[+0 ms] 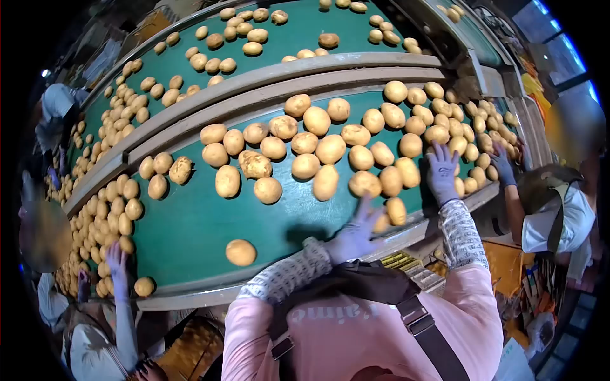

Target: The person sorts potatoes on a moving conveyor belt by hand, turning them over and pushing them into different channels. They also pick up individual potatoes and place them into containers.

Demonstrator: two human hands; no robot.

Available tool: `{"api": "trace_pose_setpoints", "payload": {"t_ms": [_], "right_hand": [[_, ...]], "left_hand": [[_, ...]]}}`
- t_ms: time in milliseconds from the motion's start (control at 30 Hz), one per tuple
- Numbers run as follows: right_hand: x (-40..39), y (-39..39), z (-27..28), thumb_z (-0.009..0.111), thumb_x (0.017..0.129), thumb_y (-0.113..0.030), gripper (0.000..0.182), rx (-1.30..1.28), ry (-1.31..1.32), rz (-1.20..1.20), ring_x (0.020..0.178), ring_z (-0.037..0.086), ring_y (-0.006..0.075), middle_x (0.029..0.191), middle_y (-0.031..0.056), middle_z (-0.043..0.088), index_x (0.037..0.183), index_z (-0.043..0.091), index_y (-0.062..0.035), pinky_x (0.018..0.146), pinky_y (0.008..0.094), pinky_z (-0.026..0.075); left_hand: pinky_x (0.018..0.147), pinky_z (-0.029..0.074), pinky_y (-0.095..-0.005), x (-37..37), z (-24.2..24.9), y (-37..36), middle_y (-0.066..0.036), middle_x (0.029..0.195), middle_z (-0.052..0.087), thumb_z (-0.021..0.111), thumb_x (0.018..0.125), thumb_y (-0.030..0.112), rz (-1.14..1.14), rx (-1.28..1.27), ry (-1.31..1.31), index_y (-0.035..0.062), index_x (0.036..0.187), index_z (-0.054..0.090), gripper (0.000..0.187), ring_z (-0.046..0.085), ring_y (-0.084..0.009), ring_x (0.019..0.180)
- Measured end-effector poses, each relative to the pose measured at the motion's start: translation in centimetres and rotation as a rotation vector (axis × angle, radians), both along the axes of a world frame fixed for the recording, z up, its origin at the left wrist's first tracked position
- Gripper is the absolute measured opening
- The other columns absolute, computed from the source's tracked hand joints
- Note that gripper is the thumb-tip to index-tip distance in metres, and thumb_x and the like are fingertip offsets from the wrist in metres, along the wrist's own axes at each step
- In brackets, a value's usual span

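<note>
Over the near edge of the green belt (190, 235), my left hand (357, 235) has its fingers spread. Its fingertips are beside a potato (365, 183), and another potato (396, 211) lies just past them. Farther right, my right hand (443, 176) lies open with fingers stretched out at the edge of a dense group of potatoes. Its fingertips reach a potato (457, 145), and one more potato (459, 187) sits against its right side. Both hands wear pale purple gloves, with patterned sleeves above them. I see nothing gripped in either hand.
A metal divider (286, 79) separates this belt from a second belt (298, 32) carrying more potatoes. Co-workers' gloved hands are at the right (503, 166) and lower left (118, 263). A single potato (241, 253) lies near the front rail (216, 279).
</note>
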State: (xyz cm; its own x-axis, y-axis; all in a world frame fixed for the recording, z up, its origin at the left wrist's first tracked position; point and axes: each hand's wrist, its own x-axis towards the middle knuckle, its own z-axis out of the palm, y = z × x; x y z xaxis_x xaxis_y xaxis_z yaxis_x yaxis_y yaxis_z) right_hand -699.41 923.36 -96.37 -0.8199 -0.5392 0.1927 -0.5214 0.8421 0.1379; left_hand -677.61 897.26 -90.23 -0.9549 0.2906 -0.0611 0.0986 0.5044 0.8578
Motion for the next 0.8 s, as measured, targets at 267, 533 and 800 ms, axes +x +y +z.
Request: {"api": "trace_pose_setpoints", "payload": {"t_ms": [267, 533, 800], "right_hand": [[6.3, -12.8, 7.7, 0.069, 0.081, -0.019, 0.048, -0.646, -0.38, 0.32, 0.132, 0.046, 0.0367, 0.14, 0.0166, 0.05, 0.128, 0.06, -0.0116, 0.114, 0.0589, 0.023], [9.7, -12.8, 5.5, 0.07, 0.077, -0.025, 0.045, -0.333, -0.478, 0.589, 0.13, 0.049, 0.0287, 0.117, 0.0107, 0.064, 0.12, 0.062, -0.0168, 0.112, 0.0674, 0.024], [8.1, 2.1, 7.1, 0.075, 0.075, -0.045, 0.063, -0.267, -0.455, 0.174, 0.143, 0.03, 0.0407, 0.154, 0.0147, 0.037, 0.128, 0.058, -0.0156, 0.114, 0.068, 0.017]], "left_hand": [[0.085, 0.054, -0.038, 4.0, 6.9, -6.9, -0.015, 0.121, 0.063, 0.074, 0.088, 0.02, 0.724, -0.008, -0.187, 0.0031, 0.133, 0.055, 0.052, 0.067, -0.0295, 0.094], [0.116, 0.034, -0.0475, 7.5, 6.4, -8.7, -0.031, 0.156, 0.026, 0.087, 0.068, 0.038, 0.688, -0.428, -0.2, 0.0047, 0.152, 0.031, 0.106, 0.033, -0.0461, 0.143], [0.112, 0.04, -0.0458, -3.1, 1.5, -1.3, -0.03, 0.16, 0.012, 0.09, 0.064, 0.03, 0.129, -0.265, -0.126, 0.0112, 0.154, 0.032, 0.109, 0.034, -0.0442, 0.142]]}}
